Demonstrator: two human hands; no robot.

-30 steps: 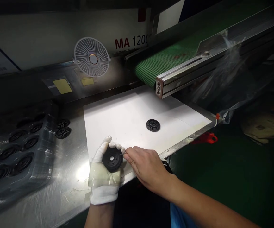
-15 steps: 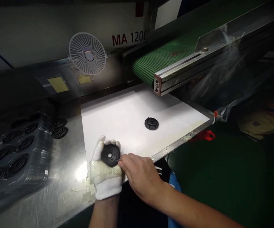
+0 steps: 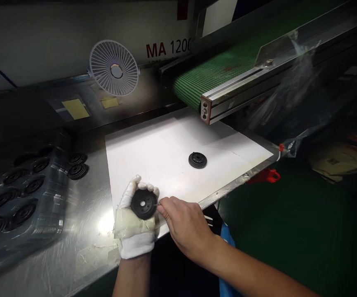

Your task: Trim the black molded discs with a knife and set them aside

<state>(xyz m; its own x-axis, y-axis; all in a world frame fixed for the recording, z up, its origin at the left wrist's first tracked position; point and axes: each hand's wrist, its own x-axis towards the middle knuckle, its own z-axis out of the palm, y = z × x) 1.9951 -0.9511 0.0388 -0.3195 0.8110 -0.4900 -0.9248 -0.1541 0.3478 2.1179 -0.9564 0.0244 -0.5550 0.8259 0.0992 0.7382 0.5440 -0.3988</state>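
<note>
My left hand (image 3: pixel 134 229), in a white glove, is closed round a black round disc (image 3: pixel 143 203) with a centre hole, held face up over the near edge of the white sheet (image 3: pixel 166 152). My bare right hand (image 3: pixel 186 225) is pinched on a thin small tool whose tip touches the disc's right rim. A second black disc (image 3: pixel 197 160) lies flat on the white sheet, farther right.
A clear plastic tray (image 3: pixel 20 198) with several black discs sits at left, with two loose discs (image 3: pixel 77 166) beside it. A green conveyor belt (image 3: pixel 215 76) ends above the sheet. A small white fan (image 3: pixel 113 68) stands behind. The metal table edge (image 3: pixel 234 185) drops off at right.
My right hand's tool moved from the disc's lower edge up to its right rim. The left hand shifted the disc slightly.
</note>
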